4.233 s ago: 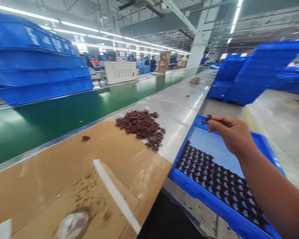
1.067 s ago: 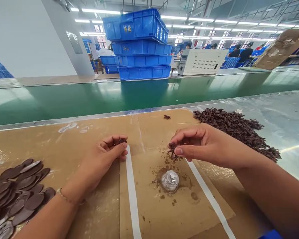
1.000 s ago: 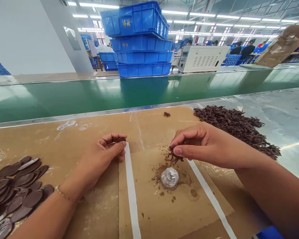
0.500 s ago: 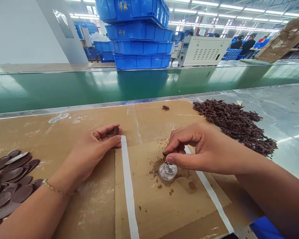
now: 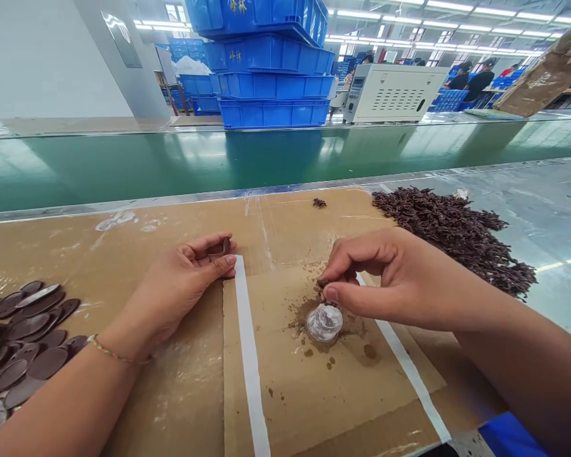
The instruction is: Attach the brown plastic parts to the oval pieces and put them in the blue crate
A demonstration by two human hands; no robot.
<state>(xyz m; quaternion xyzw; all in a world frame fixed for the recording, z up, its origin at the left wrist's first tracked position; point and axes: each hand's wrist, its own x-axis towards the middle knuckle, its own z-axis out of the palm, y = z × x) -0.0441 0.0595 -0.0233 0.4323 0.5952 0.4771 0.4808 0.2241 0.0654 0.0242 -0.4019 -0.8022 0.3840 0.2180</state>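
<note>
My left hand (image 5: 197,276) is closed on a dark brown oval piece (image 5: 226,246), seen edge-on between the fingers and thumb. It rests beside a white tape strip on the cardboard. My right hand (image 5: 368,270) pinches a small dark brown part (image 5: 322,284), mostly covered by the fingertips. Just below those fingertips stands a small round clear dish (image 5: 324,322) with a whitish, wet-looking filling. Wet spots surround the dish on the cardboard sheet (image 5: 304,393). At the right lies a heap of small dark brown parts (image 5: 447,235).
Flat brown oval pieces (image 5: 28,343) are piled at the left. A green conveyor belt (image 5: 171,165) crosses behind the table. Beyond it stand stacked blue crates (image 5: 273,114) and a cream metal box (image 5: 394,94). A few small parts (image 5: 319,203) lie apart near the belt.
My right hand has risen slightly from the dish, still pinching the small part. My left hand keeps its hold on the oval piece. The view has shifted a little.
</note>
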